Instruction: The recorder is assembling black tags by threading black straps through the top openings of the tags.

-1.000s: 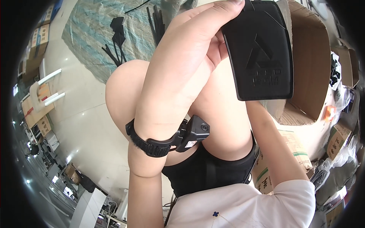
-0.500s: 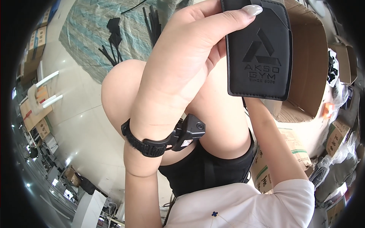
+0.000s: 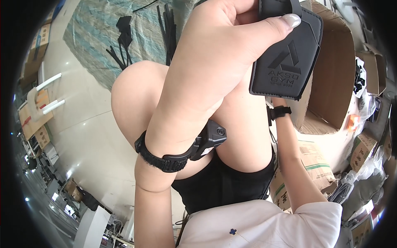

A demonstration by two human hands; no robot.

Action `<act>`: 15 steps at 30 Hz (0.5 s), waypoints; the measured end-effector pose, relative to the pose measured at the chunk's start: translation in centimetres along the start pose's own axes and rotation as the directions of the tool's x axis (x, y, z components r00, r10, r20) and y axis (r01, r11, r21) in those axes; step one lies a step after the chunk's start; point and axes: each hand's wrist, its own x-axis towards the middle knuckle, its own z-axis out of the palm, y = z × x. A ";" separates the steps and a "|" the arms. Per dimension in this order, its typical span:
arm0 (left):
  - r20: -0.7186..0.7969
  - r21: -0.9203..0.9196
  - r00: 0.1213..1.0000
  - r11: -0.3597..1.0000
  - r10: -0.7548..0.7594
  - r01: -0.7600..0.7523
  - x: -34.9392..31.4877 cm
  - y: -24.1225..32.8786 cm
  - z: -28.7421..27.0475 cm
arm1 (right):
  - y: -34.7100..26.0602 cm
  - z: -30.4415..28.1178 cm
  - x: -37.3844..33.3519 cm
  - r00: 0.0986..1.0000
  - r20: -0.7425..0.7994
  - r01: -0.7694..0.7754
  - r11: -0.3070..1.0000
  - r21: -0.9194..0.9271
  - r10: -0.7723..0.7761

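Note:
My left hand (image 3: 231, 45) is raised close in front of me, its thumb pressed on the upper part of a flat black leather-like pad (image 3: 285, 62). Stitching runs along the pad's edge, an emblem is pressed into its face, and a dark strip crosses its top beside my thumb. My other left fingers are partly hidden behind it. Behind the pad's lower edge, my right forearm (image 3: 289, 140) reaches forward with a black strap (image 3: 281, 111) at the wrist. The pad covers my right hand, so its fingers do not show.
An open cardboard box (image 3: 335, 78) stands at the right, beyond the pad. Black strips (image 3: 167, 33) and dark cut pieces (image 3: 124, 31) lie on a striped woven sheet (image 3: 95, 37) at the far left. Flattened cardboard (image 3: 312, 161) lies beside my right arm.
My left hand has shifted slightly right with the pad, which now tilts more. My right forearm has moved a little, and its wrist strap has come into view.

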 end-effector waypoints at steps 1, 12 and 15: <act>-0.007 0.011 1.000 1.000 0.000 0.000 -0.2 0.2 -0.2 | -1.3 0.5 -0.7 0.999 0.031 -0.012 0.997 0.072 0.010; 0.003 -0.017 1.000 1.000 0.018 -0.018 -0.1 0.2 -0.1 | -10.5 -1.0 -6.7 0.865 -0.290 0.262 0.861 -0.436 -0.409; 0.013 -0.027 1.000 0.999 0.026 -0.026 0.2 0.1 0.3 | -10.1 -2.3 -6.7 0.831 -0.276 0.270 0.784 -0.558 -0.483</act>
